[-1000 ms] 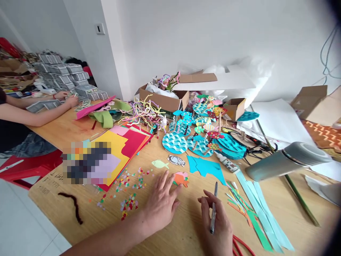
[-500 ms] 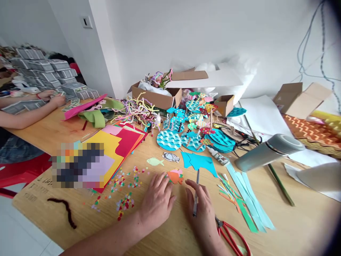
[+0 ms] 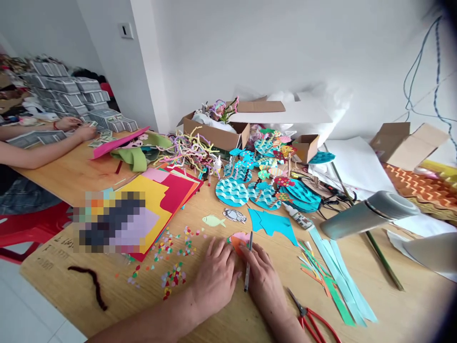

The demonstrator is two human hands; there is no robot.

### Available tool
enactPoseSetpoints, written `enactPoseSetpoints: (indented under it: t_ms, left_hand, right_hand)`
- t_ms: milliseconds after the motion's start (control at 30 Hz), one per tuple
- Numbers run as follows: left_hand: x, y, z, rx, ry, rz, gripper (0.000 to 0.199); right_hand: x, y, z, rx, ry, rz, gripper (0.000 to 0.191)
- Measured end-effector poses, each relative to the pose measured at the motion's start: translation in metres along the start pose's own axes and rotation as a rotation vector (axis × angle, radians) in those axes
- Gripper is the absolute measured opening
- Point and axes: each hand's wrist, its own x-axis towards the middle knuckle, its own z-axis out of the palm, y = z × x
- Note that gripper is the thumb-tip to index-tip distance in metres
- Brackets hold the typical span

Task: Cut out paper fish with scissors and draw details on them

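My right hand (image 3: 264, 281) has a pen (image 3: 248, 264) between its fingers, and its fingertips touch an orange and pink paper fish (image 3: 236, 243). Palm down, my left hand (image 3: 216, 276) lies against the fish's left side with its fingers stretched out; the hands partly cover the fish. Just beyond are a pale green paper fish (image 3: 213, 220), a printed fish cutout (image 3: 234, 215) and a piece of blue paper (image 3: 273, 224). Red-handled scissors (image 3: 310, 317) lie beside my right forearm.
Small paper bits (image 3: 174, 274) lie left of my hands, near coloured sheets (image 3: 153, 193). Paper strips (image 3: 344, 276), a glue bottle (image 3: 298, 216) and a grey flask (image 3: 360, 216) stand or lie to the right. Blue paper discs (image 3: 232, 191) are behind; another person's hands (image 3: 76, 126) work far left.
My right hand has moved left and brought its fingers onto the orange paper fish, still holding the pen. My left hand has stayed beside the fish. The view has shifted slightly.
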Motion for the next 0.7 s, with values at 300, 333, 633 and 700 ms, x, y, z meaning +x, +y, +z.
enactPoseSetpoints:
  t_ms: [300, 333, 633, 700]
  left_hand:
    - [0.003, 0.0, -0.003, -0.049, 0.01, -0.006, 0.033]
    - [0.004, -0.001, -0.004, -0.058, 0.005, -0.005, 0.032]
    - [0.0, -0.008, 0.0, -0.11, -0.021, 0.009, 0.037]
    - [-0.001, -0.007, 0.0, -0.11, -0.018, 0.033, 0.036]
  right_hand:
    - [-0.031, 0.002, -0.017, 0.047, -0.029, -0.052, 0.036]
    - [-0.033, 0.001, -0.021, 0.067, -0.051, -0.051, 0.034]
    - [-0.031, -0.012, -0.027, 0.136, 0.033, 0.14, 0.024]
    - [-0.028, -0.013, -0.027, 0.146, 0.029, 0.156, 0.026]
